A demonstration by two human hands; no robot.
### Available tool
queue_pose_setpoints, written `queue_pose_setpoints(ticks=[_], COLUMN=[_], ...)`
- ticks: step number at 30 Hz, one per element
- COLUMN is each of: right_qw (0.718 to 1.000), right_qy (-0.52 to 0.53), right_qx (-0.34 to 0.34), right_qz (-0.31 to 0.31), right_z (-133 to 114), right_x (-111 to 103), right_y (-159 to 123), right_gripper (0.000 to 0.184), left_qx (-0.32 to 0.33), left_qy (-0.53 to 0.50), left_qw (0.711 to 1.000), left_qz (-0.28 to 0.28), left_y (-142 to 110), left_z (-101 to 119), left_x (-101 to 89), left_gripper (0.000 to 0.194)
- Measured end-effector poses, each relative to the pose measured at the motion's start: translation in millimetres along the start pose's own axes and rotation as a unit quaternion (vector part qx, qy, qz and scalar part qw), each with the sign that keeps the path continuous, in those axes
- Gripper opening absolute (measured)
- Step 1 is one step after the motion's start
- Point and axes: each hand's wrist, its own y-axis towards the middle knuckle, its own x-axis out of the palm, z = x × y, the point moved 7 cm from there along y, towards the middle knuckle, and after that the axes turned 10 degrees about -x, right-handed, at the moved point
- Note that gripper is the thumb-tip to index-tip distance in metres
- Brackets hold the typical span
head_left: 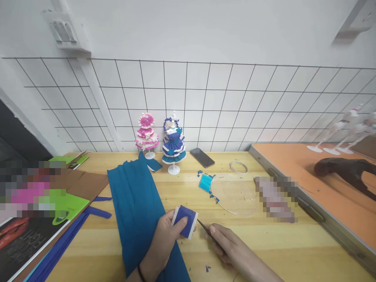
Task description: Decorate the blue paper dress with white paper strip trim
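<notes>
My left hand [167,233] pinches a small folded stack of dark blue crepe paper [188,218] with white edges, the thumb lying across its front. Just to the right, my right hand [225,239] is closed on dark scissors [209,231]; their pointed tip is close to the stack's right edge, and the handles are mostly hidden by the fingers. Under my left forearm lies a long sheet of teal crepe paper [133,203]. Small blue paper scraps [208,268] are scattered on the wooden table [96,244] below my hands.
At the back stand a pink paper-dress figure [147,135] and a blue one [174,147], beside a phone [202,157]. A clear round disc [233,196], light blue pleated paper [205,183] and a ring [239,167] lie to the right. An orange board [293,164] is far right.
</notes>
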Motion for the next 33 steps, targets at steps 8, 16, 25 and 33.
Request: queue_pose_setpoints(ticks=[8,16,25,33], right_qw=[1.0,0.999,0.997,0.994], right_qy=[0.008,-0.016,-0.064,-0.086], right_qx=[-0.024,-0.043,-0.04,-0.066], right_qz=[0.001,-0.001,0.006,0.001], right_z=[-2,-6,-9,-15], right_x=[3,6,1,1], right_y=[1,0,0,0], right_gripper=[0.045,0.043,0.043,0.042], left_qx=[0.026,0.048,0.042,0.05], left_qy=[0.07,0.129,0.106,0.13], left_qw=[0.997,0.99,0.993,0.99], left_qz=[-0.034,-0.023,-0.038,-0.03], left_y=[1,1,3,5], left_z=[-4,-6,-8,-11], left_x=[5.9,5.8,5.5,4.3], left_gripper=[0.03,0.03,0.032,0.029])
